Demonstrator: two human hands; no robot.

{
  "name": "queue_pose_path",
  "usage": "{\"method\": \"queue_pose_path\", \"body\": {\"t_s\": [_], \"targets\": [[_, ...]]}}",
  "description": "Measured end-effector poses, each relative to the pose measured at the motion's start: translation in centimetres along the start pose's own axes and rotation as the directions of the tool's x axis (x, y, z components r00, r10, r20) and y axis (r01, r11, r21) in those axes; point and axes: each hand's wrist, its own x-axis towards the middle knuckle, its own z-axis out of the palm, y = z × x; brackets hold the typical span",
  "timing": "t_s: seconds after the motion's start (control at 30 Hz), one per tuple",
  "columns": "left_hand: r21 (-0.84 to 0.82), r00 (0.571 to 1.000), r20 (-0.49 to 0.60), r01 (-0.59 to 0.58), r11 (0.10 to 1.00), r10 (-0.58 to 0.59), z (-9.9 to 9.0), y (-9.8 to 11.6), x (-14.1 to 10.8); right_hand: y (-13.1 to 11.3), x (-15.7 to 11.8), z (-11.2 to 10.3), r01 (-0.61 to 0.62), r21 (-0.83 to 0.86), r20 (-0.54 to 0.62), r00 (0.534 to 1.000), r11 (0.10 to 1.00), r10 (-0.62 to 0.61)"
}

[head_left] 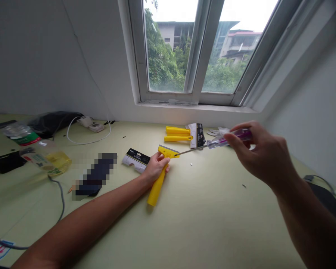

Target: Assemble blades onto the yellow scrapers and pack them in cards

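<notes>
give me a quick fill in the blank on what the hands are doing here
The left hand grips a scraper with a ____ handle.
The right hand holds a screwdriver with a clear ____ handle.
Through the window, ____ stand behind the trees.

Missing words: yellow; purple; buildings
</notes>
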Motion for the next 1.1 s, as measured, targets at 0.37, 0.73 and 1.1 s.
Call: {"method": "queue_pose_path", "body": {"t_s": [0.37,0.73,1.1], "targets": [[0.01,0.999,-0.035,-0.024,1.0,0.024,-0.15,-0.48,0.13,0.29,0.21,-0.19,0.078,0.072,0.125,0.988,0.994,-0.087],[0.01,0.998,-0.045,-0.038,0.999,0.038,0.1,-0.19,-0.16,0.47,-0.01,0.0,0.06,0.063,0.129,0.989,0.996,-0.067],[0.008,0.994,-0.106,-0.04,0.999,0.041,0.13,-0.06,-0.1,0.45,0.03,0.12,0.097,0.098,0.22,0.968,0.99,-0.117]]}}
